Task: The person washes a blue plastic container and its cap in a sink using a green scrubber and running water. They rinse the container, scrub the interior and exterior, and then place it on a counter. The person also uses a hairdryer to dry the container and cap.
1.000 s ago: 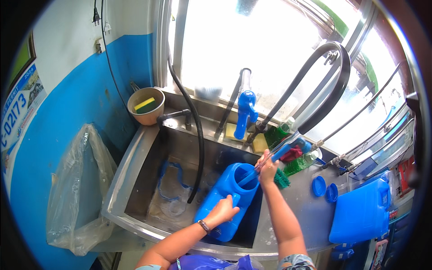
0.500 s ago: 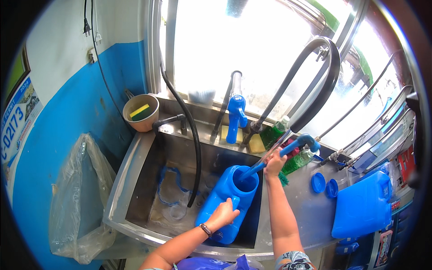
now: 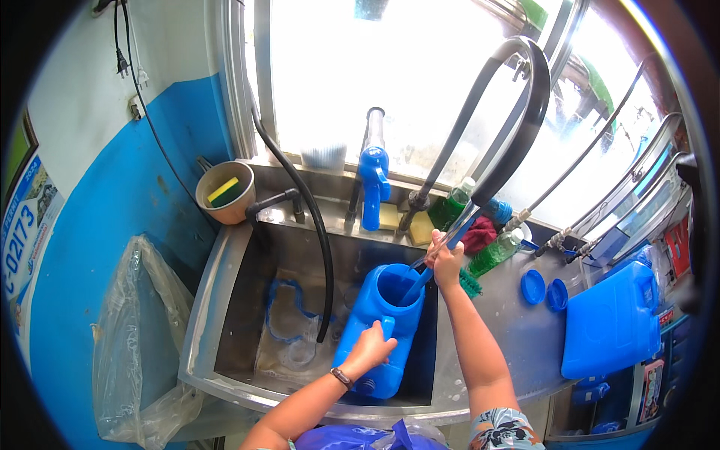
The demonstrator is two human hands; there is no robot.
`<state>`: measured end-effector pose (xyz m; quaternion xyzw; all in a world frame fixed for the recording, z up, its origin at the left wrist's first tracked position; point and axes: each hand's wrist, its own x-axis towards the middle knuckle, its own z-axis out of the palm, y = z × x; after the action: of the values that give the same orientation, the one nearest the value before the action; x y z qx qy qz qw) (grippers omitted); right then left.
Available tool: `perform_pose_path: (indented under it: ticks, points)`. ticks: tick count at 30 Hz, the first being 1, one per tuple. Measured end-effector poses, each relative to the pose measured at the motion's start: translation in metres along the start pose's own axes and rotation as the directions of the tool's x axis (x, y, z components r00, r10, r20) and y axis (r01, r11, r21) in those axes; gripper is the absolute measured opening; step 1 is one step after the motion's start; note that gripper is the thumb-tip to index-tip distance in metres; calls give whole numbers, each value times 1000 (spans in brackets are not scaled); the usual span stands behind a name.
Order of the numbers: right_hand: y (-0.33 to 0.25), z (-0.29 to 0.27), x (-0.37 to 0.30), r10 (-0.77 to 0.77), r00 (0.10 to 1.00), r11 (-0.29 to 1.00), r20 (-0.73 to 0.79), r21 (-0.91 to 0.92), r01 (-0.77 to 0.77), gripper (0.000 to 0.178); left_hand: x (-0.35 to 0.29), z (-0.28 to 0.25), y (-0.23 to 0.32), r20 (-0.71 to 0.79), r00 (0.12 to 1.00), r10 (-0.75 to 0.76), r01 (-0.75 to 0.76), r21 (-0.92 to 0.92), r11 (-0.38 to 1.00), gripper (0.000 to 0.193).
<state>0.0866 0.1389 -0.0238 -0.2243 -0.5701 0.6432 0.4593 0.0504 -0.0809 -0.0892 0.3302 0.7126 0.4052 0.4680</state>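
Observation:
A large blue plastic jug (image 3: 360, 319) leans in the steel sink, its wide round mouth facing up. My left hand (image 3: 370, 349) is closed around the jug's side handle. Above the mouth, my right hand (image 3: 447, 262) grips a blue pipe (image 3: 417, 286), whose lower end reaches inside the jug. A clear tube seems to run alongside the pipe at my right hand; the fingers partly cover both. The black hose (image 3: 536, 97) arches down toward that hand. What the jug holds inside cannot be made out.
The steel sink (image 3: 232, 330) has a blue-edged drain area and a hanging black hose (image 3: 324, 247). A blue-handled tap (image 3: 373, 180), sponges (image 3: 421, 229), green bottles (image 3: 491, 256) and a bowl (image 3: 232, 206) line the back. Right stand blue caps (image 3: 532, 286) and another blue jug (image 3: 611, 322).
The blue pipe has tilted steeper, and its elbow end has swung away from the right toward the window. My left hand stays on the jug handle. The view has shifted slightly.

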Motion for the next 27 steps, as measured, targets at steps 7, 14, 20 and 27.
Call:
perform_pose_path:
  ticks: [7, 14, 20, 27]
  points:
    - [39, -9, 12, -25, 1000, 981, -17, -195, 21, 35, 1, 9, 1, -6, 1000, 20, -19, 17, 1000, 36]
    - [26, 12, 15, 246, 968, 968, 39, -67, -243, 34, -3, 15, 6, 51, 998, 23, -27, 81, 996, 39]
    - [31, 9, 28, 42, 993, 997, -108, 72, -35, 31, -3, 4, 1, 1, 999, 37, -37, 64, 997, 34]
    - [52, -5, -2, 33, 980, 996, -197, 91, -15, 29, 10, -4, 1, 13, 1000, 12, -12, 38, 999, 40]
